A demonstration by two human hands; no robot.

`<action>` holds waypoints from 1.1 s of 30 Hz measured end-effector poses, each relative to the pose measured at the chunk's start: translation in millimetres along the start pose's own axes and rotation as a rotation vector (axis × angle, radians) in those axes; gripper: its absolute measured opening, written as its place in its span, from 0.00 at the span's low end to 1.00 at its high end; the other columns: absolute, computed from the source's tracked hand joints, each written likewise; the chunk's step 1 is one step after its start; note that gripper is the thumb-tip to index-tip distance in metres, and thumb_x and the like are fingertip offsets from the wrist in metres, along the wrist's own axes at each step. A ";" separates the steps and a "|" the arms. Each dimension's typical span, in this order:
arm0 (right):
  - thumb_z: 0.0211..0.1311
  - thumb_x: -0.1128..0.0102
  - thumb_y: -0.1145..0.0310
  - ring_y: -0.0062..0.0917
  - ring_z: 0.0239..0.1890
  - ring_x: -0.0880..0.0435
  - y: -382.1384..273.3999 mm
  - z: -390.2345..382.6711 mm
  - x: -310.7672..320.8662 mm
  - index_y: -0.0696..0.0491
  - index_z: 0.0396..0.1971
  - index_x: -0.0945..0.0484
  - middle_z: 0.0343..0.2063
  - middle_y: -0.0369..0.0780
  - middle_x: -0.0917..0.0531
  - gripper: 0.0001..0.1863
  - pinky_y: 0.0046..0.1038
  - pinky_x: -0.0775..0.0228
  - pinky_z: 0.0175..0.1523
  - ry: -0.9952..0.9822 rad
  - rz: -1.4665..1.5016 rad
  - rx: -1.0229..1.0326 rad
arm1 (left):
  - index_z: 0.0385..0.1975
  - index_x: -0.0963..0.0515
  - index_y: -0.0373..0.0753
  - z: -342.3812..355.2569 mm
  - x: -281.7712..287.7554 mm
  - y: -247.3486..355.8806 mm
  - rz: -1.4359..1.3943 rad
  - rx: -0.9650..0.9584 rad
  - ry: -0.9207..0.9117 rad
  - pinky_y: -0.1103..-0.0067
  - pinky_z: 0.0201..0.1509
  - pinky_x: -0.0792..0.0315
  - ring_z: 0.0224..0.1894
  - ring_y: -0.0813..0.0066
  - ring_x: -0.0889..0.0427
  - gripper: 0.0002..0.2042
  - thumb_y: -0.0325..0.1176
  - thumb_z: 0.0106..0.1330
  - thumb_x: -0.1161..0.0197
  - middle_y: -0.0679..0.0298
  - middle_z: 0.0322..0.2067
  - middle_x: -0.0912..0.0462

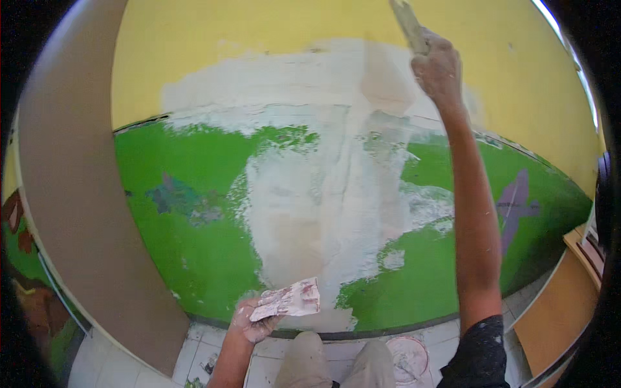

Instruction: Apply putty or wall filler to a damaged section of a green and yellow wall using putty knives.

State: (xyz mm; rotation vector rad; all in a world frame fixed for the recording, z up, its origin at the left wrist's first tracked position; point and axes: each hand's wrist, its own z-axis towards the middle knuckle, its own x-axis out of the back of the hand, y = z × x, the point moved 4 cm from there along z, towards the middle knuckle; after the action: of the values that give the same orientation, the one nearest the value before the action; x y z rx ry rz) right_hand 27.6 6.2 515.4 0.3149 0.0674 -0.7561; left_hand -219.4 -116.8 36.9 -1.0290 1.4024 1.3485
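Observation:
My left hand point(254, 321), low in front of the wall, is closed around a broad scraper point(299, 300) crusted with whitish and pinkish filler. High on the right, my right hand point(438, 70) grips a long, greyish, filler-smeared putty knife point(409, 27), seen nearly edge-on against the yellow paint. Whether its blade touches the wall I cannot tell. Between the hands spreads a big white filler patch point(291, 187), over the yellow upper wall point(259, 22) and the green lower wall point(187, 258). Its edges are ragged, and some areas look darker and smoother.
By my right knee a round tub point(420, 352) with whitish residue sits on the tiled floor point(265, 365). A brown panel point(77, 161) stands at the left. Wooden furniture point(556, 310) is at the lower right. A cracked seam point(142, 123) runs along the colour boundary.

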 end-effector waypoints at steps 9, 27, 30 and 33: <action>0.44 0.50 0.77 0.40 0.42 0.20 -109.5 -29.4 -149.6 0.51 0.43 0.20 0.35 0.46 0.18 0.22 0.37 0.30 0.50 -0.259 0.134 0.573 | 0.45 0.30 0.24 -22.7 -23.4 34.7 0.022 -0.121 0.079 0.67 0.43 0.18 0.42 0.56 0.18 0.15 0.30 0.65 0.52 0.45 0.42 0.22; 0.45 0.47 0.76 0.38 0.30 0.17 18.7 -67.3 -26.1 0.57 0.44 0.23 0.30 0.49 0.18 0.20 0.37 0.25 0.39 -0.290 -0.174 -0.184 | 0.44 0.29 0.27 -53.0 26.3 58.4 -0.020 -0.181 0.099 0.68 0.44 0.19 0.41 0.58 0.18 0.14 0.29 0.64 0.53 0.47 0.42 0.21; 0.46 0.43 0.70 0.39 0.38 0.22 -9.2 -77.9 -67.6 0.55 0.37 0.22 0.35 0.46 0.20 0.15 0.39 0.29 0.43 -0.226 -0.090 0.080 | 0.43 0.28 0.27 -40.1 41.1 62.6 -0.045 -0.191 0.175 0.68 0.42 0.19 0.39 0.57 0.18 0.14 0.30 0.63 0.53 0.47 0.42 0.21; 0.45 0.39 0.66 0.39 0.33 0.22 -118.1 -67.0 -116.2 0.54 0.33 0.22 0.29 0.43 0.21 0.13 0.39 0.29 0.38 -0.109 0.014 0.009 | 0.44 0.28 0.27 -49.6 56.9 66.5 -0.013 -0.210 0.189 0.68 0.42 0.19 0.40 0.59 0.18 0.15 0.31 0.62 0.51 0.48 0.41 0.20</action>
State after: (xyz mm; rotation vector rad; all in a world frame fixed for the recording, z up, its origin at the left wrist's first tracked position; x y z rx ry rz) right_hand -134.2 23.1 441.5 0.2821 -0.0410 -0.7587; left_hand -300.5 -161.3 -2.6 -1.3317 1.4089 1.4418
